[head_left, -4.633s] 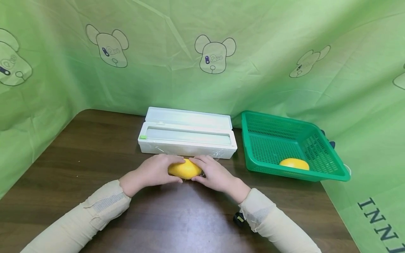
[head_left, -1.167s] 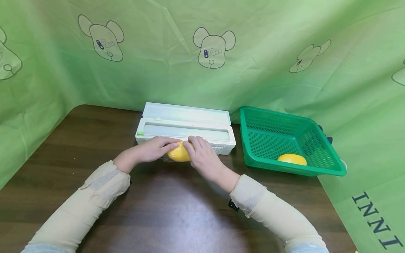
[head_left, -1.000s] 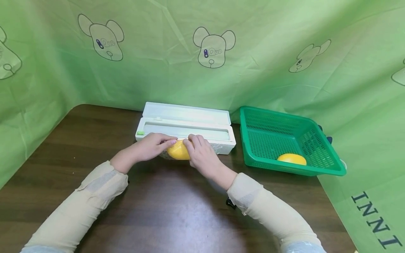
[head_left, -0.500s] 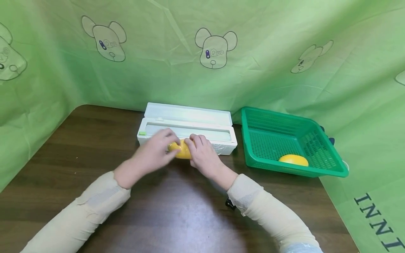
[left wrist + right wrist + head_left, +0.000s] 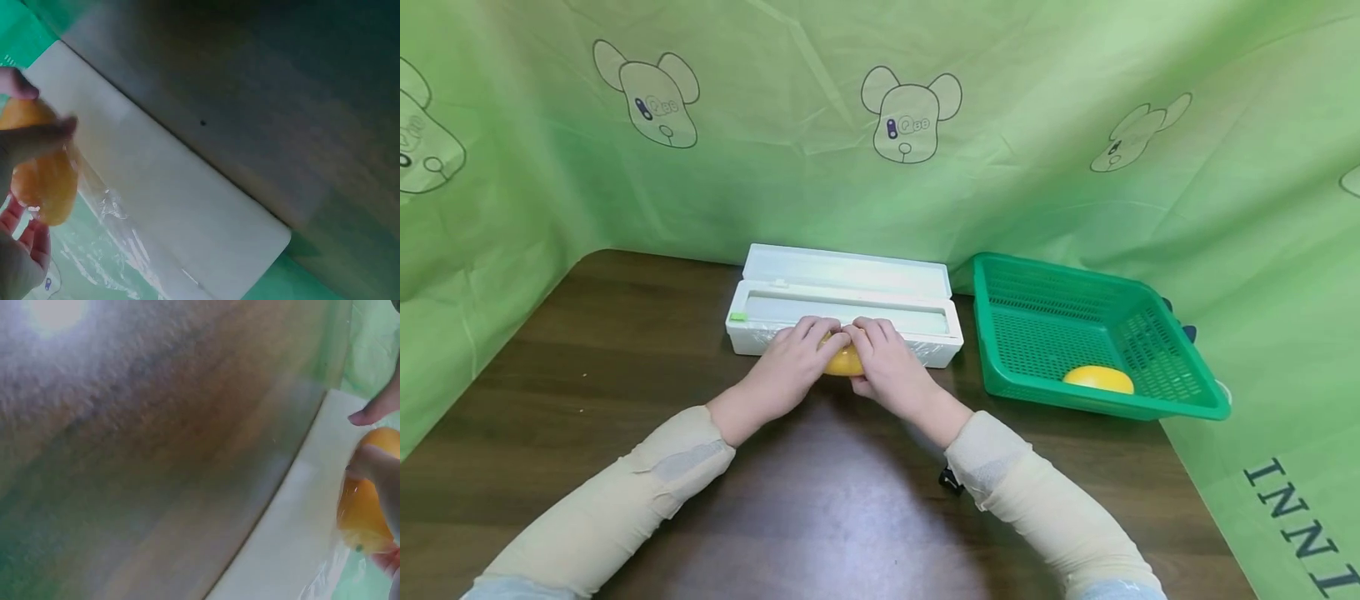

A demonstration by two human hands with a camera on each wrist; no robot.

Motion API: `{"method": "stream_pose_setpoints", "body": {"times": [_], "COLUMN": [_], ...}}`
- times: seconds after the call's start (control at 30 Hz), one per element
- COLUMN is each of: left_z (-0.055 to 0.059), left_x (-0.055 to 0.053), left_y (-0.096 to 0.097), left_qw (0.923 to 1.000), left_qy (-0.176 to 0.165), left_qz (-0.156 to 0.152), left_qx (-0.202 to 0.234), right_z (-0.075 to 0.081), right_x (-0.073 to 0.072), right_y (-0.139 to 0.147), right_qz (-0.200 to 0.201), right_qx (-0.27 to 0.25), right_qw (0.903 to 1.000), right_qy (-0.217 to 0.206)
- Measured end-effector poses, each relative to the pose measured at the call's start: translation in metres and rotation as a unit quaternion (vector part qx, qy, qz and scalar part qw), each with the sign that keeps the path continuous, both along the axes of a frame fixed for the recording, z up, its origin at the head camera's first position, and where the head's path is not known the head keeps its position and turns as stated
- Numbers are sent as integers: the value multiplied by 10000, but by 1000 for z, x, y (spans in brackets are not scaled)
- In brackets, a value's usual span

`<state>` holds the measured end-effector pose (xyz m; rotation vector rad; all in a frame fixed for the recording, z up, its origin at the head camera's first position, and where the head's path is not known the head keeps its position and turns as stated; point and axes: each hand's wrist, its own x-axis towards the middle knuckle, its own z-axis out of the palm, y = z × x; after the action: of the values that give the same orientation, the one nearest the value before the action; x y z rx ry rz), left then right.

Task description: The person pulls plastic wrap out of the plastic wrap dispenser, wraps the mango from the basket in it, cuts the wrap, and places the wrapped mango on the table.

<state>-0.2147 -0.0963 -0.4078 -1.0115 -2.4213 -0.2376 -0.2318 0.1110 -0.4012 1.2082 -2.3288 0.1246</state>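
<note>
A yellow mango (image 5: 846, 363) in clear cling film is held between both hands, in front of a white cling film dispenser (image 5: 748, 340). My left hand (image 5: 786, 367) grips its left end, fingers bent over the top; in the left wrist view the thumb lies across the mango (image 5: 53, 187) and fingertips touch its lower end. My right hand (image 5: 895, 371) grips the right end, and in the right wrist view its thumb presses the shiny wrapped side of the mango (image 5: 359, 509). Loose film (image 5: 119, 234) trails beside the dispenser. The hands hide much of the fruit.
The dispenser's lid (image 5: 850, 271) stands raised at the back. To the right is a green basket (image 5: 988, 358) with another yellow mango (image 5: 1099, 379) inside. A green printed curtain (image 5: 760, 192) encloses the brown wooden table (image 5: 820, 517).
The mango has been lifted toward the dispenser and is now wrapped in film. My left hand drew back from its left end, then closed in over it beside the right hand, which stayed nearly still.
</note>
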Motion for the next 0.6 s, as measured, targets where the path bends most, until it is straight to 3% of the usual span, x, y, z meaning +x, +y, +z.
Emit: {"method": "stream_pose_setpoints", "body": {"times": [0.07, 0.17, 0.43, 0.6], "left_z": [1, 5, 6, 5], "left_x": [-1, -3, -3, -6], "left_y": [0, -1, -6, -11], "left_qw": [9999, 9999, 9989, 9987], "left_qy": [68, -89, -379, -306], "left_qz": [38, -7, -280, -394], "left_qx": [-109, -126, 87, 67], "right_z": [2, 3, -4, 1], "right_x": [0, 2, 4, 4], "right_y": [2, 5, 7, 12], "right_qz": [81, 41, 43, 108], "right_qx": [-63, 9, 129, -9], "right_qw": [9997, 9993, 9999, 9990], "right_qy": [-204, -384, 62, -442]}}
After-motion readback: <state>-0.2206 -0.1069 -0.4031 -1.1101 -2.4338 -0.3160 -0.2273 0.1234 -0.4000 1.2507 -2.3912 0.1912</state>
